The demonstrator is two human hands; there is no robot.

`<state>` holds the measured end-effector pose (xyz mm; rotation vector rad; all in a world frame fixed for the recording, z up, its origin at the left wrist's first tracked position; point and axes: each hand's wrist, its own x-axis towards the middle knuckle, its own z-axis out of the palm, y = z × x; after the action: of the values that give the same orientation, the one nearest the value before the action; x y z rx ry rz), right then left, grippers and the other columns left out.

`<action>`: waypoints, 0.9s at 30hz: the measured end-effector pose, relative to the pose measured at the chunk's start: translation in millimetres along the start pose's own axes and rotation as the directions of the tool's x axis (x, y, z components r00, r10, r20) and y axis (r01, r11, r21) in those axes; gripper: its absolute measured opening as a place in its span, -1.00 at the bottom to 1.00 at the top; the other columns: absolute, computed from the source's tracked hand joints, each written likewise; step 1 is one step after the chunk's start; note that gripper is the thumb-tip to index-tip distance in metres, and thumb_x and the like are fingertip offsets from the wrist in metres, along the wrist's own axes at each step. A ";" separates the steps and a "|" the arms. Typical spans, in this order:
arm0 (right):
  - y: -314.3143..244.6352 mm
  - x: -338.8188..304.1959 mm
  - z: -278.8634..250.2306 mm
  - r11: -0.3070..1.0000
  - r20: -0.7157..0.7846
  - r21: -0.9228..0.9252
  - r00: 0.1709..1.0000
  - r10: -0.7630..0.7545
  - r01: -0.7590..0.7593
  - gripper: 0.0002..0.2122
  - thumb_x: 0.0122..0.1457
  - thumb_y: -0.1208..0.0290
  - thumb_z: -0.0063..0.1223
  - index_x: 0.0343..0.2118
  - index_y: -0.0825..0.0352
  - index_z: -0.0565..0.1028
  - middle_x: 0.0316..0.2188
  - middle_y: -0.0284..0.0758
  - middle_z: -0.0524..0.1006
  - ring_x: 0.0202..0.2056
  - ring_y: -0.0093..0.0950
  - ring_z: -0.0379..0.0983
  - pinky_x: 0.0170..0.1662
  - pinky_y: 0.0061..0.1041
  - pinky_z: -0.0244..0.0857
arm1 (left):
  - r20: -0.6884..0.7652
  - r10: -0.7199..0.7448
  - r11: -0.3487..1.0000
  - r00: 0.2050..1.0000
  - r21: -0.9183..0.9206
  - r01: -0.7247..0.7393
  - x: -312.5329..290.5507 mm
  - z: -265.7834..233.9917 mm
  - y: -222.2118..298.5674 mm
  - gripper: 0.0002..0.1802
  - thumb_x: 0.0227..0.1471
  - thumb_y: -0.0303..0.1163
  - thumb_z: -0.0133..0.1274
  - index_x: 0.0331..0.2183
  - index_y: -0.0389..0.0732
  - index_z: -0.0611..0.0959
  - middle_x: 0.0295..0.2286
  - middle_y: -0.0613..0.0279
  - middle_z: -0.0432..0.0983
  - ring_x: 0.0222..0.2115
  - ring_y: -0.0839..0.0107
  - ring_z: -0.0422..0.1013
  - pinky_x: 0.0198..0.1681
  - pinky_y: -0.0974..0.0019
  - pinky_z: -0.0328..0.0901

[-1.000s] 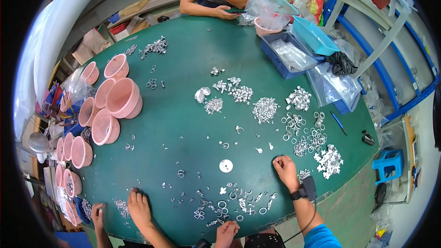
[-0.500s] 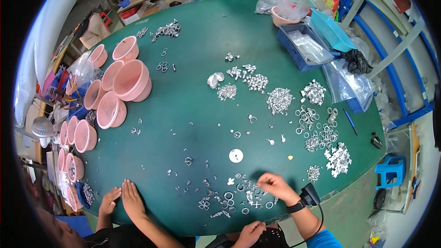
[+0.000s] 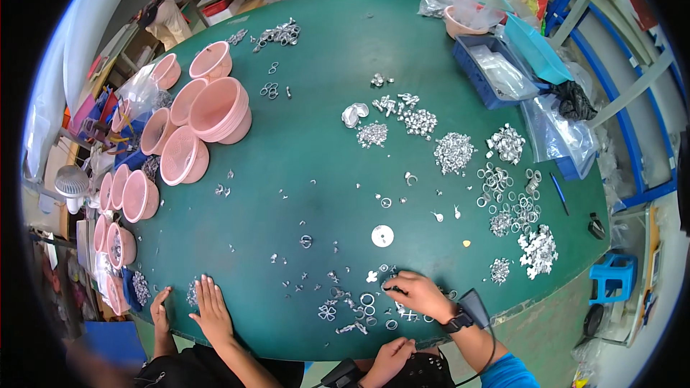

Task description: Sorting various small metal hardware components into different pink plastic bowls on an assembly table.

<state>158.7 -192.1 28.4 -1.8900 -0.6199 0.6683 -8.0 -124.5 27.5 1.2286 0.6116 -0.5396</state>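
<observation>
My right hand, with a dark band at the wrist, bends its fingers down into a scatter of silver metal rings and small castings. The fingertips touch or hover by a ring, and whatever they pinch is too small to make out. Left of them lie a pair of larger rings, a flower-shaped openwork piece and a white clover-like piece. Low at the table's front edge, my left hand is closed, its fingers curled and their contents hidden. A white disc rests beyond my right hand.
Sorted heaps of silver pieces and rings spread across the right of the green table. Pink tubs line the left. A co-worker's hands lie at lower left by a small heap. Blue trays stand far right.
My right hand has moved left and lower into the scattered pieces. The co-worker's hands have parted, showing a small heap between them. The whole view has shifted slightly.
</observation>
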 end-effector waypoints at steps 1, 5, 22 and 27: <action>-1.2 10.4 8.8 0.988 -0.010 -0.127 0.996 -0.091 0.090 -0.91 -0.05 0.45 -0.05 -0.45 0.26 0.43 -0.65 -0.37 0.32 -0.61 -0.49 0.30 -0.55 -0.57 0.18 | -0.015 0.052 0.999 0.999 -0.006 -0.052 -0.7 -5.6 -1.3 -0.72 -0.02 -0.31 -0.15 -0.63 -0.27 0.46 -0.74 0.45 0.22 -0.72 0.71 0.10 -0.65 0.61 0.02; -1.1 18.0 24.9 0.970 -0.091 -0.234 0.992 -0.089 0.065 -0.89 -0.08 0.42 -0.04 -0.44 0.24 0.43 -0.58 -0.31 0.38 -0.53 -0.33 0.34 -0.49 -0.44 0.23 | -0.028 -0.008 0.999 1.000 -0.043 0.007 -6.1 -16.3 2.4 -0.72 -0.02 -0.31 -0.16 -0.63 -0.27 0.46 -0.75 0.44 0.21 -0.70 0.71 0.10 -0.64 0.61 0.03; -13.3 24.7 62.7 0.940 -0.136 -0.330 0.981 -0.140 0.088 -0.89 -0.11 0.46 -0.05 -0.46 0.27 0.44 -0.54 -0.30 0.46 -0.51 -0.34 0.39 -0.47 -0.46 0.27 | -0.060 -0.028 0.971 0.998 -0.240 0.013 -6.6 -33.6 -7.7 -0.73 -0.01 -0.35 -0.16 -0.63 -0.28 0.42 -0.76 0.44 0.18 -0.70 0.70 0.10 -0.64 0.60 0.03; -28.1 23.9 84.8 0.934 0.096 -0.298 0.979 -0.178 0.199 -0.89 -0.10 0.43 -0.05 -0.46 0.25 0.44 -0.55 -0.32 0.45 -0.52 -0.35 0.39 -0.48 -0.46 0.27 | -0.174 0.040 0.969 0.984 -0.235 -0.081 -10.4 -41.5 -4.9 -0.77 -0.02 -0.37 -0.16 -0.60 -0.28 0.43 -0.74 0.45 0.19 -0.69 0.71 0.10 -0.63 0.60 0.02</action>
<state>114.0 -111.5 20.3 -2.0635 -0.9838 0.5353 -24.6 -85.1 22.3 1.0640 0.7564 -0.3009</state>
